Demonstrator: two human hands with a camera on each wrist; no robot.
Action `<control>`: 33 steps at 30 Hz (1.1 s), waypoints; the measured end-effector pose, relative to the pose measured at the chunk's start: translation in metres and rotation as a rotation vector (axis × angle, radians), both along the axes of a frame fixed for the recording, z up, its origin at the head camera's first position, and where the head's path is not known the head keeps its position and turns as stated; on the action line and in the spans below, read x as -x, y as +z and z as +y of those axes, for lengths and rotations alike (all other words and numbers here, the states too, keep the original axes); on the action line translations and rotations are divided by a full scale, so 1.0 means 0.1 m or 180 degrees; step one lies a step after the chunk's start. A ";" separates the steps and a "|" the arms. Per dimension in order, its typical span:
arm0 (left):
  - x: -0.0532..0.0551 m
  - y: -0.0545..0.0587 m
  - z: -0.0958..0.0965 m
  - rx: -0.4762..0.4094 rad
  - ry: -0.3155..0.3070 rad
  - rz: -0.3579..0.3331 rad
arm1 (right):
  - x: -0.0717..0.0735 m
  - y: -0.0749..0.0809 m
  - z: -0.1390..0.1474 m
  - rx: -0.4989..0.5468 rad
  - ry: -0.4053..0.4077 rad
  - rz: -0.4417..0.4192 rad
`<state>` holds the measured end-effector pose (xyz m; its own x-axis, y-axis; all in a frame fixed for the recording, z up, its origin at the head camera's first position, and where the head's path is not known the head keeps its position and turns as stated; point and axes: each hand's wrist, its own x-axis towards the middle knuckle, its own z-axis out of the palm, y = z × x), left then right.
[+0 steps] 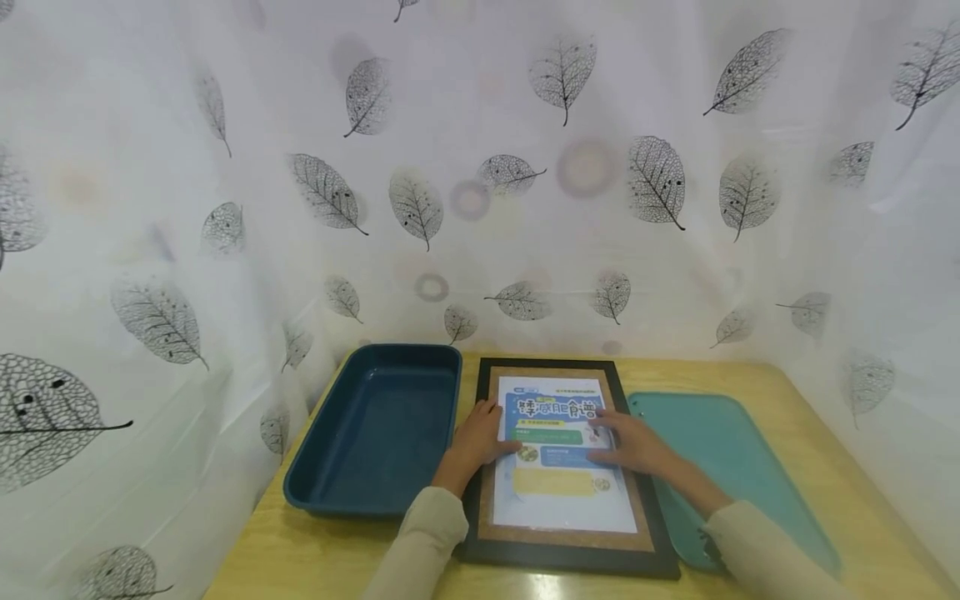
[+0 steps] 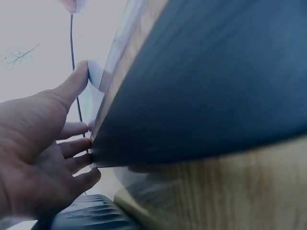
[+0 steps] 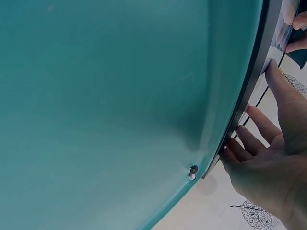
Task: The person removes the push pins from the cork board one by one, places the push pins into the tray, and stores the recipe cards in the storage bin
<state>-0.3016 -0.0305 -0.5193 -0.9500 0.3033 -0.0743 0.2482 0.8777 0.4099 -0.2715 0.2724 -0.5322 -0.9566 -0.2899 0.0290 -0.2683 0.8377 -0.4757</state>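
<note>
A printed sheet [image 1: 562,518] with coloured blocks and large Chinese lettering lies on a brown cork board [image 1: 525,536] with a black frame [image 1: 573,562]. My left hand [image 1: 476,437] rests on the sheet's left edge, thumb stretched inward and fingers spread. On the opposite side, my right hand [image 1: 637,443] touches the sheet's right part with extended fingers. In the left wrist view, the left thumb and fingertips [image 2: 82,146] meet the board's side. Small pins [image 3: 193,170] sit near the rim of a teal tray [image 3: 120,96], under the right wrist.
A deep dark-blue rectangular tray [image 1: 375,433] stands left of the board. To the right, the teal tray lies partly beneath my right forearm. All of them are on a light wooden table [image 1: 847,467]. A white curtain [image 1: 480,242] printed with leaves hangs behind and along both sides.
</note>
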 end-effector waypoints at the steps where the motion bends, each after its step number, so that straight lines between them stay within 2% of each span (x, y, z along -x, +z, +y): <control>1: -0.02 0.00 0.00 -0.0077 0.0045 0.0004 | 0.00 0.00 0.00 0.0003 -0.0009 0.0000; 7: -0.13 -0.02 0.02 -0.0441 0.0351 0.0066 | -0.01 -0.02 -0.01 -0.0004 -0.0044 0.0003; 14: -0.15 -0.08 0.09 -0.0963 0.0661 0.0029 | 0.01 -0.06 0.03 -0.0033 -0.0003 0.0052; 20: -0.12 -0.12 0.14 -0.1673 0.1227 -0.0101 | 0.02 -0.05 0.05 -0.0051 -0.0004 0.0067; 23: -0.13 -0.11 0.15 -0.1898 0.1446 -0.0228 | 0.01 -0.04 0.04 -0.0016 -0.0033 0.0017; 27: -0.15 -0.08 0.15 -0.2013 0.1508 -0.0388 | 0.00 -0.04 0.03 -0.0007 -0.0049 0.0009; 33: -0.16 -0.12 0.12 -0.1906 0.1378 -0.0323 | -0.01 -0.05 0.03 -0.0014 -0.0042 0.0071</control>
<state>-0.2861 -0.0184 -0.5309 -0.9909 -0.0804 -0.1076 -0.1336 0.5075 0.8512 -0.2707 0.2750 -0.5369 -0.9595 -0.2775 0.0491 -0.2678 0.8433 -0.4659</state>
